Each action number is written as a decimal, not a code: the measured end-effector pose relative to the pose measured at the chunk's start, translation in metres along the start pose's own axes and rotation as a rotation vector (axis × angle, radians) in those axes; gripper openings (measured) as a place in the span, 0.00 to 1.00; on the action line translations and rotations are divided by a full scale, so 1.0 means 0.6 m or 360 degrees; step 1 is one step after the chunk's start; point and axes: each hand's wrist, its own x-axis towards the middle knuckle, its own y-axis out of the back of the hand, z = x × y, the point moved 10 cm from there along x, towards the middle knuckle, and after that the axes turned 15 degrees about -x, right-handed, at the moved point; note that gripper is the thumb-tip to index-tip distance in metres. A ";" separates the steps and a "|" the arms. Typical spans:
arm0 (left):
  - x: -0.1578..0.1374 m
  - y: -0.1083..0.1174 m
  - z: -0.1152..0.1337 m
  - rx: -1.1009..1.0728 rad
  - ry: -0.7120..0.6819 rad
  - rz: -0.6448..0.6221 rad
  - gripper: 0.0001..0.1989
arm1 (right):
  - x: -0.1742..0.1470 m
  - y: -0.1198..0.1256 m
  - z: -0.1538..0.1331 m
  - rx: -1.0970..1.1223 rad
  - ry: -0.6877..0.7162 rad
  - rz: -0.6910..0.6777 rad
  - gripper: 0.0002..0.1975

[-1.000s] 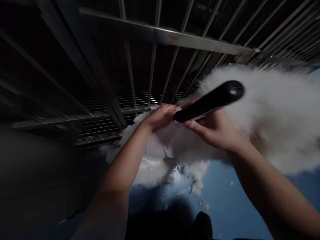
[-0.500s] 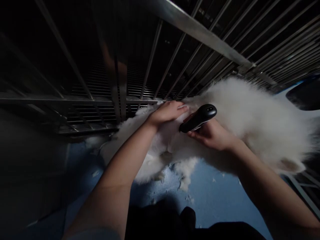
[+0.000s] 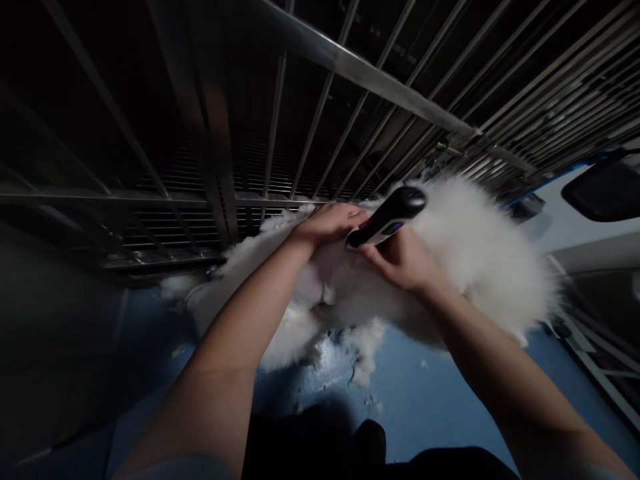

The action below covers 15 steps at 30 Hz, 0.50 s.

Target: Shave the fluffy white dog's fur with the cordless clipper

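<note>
A fluffy white dog [image 3: 485, 247] stretches across the middle of the view, its coat clipped short on the part between my hands. My right hand [image 3: 407, 257] is closed around a black hair clipper [image 3: 393, 212] with a small lit display. The clipper's lower end meets the short coat close to my left fingers. My left hand [image 3: 327, 223] lies on the dog's body with its fingers stretched out, pressing on the skin. Cut white fur [image 3: 365, 347] lies in clumps beneath the dog.
Metal cage bars [image 3: 320, 127] rise along the far side of the dog. Underneath is a blue surface [image 3: 415, 393] with scattered tufts. At the right stand a dark rounded object [image 3: 603, 190] and a metal frame [image 3: 595, 353].
The clipper and my right hand have shifted up and slightly left, toward my left hand. The dog's fluffy right end has shifted left in view. My left hand stays on the dog.
</note>
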 end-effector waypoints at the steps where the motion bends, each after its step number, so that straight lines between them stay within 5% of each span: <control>1: 0.002 -0.001 -0.002 0.0017 0.0008 0.0018 0.24 | -0.005 -0.008 -0.004 -0.0055 0.0026 -0.0050 0.22; 15: 0.008 0.004 -0.026 0.0180 0.0271 0.0097 0.27 | -0.032 -0.018 -0.030 0.0090 0.0161 0.0090 0.13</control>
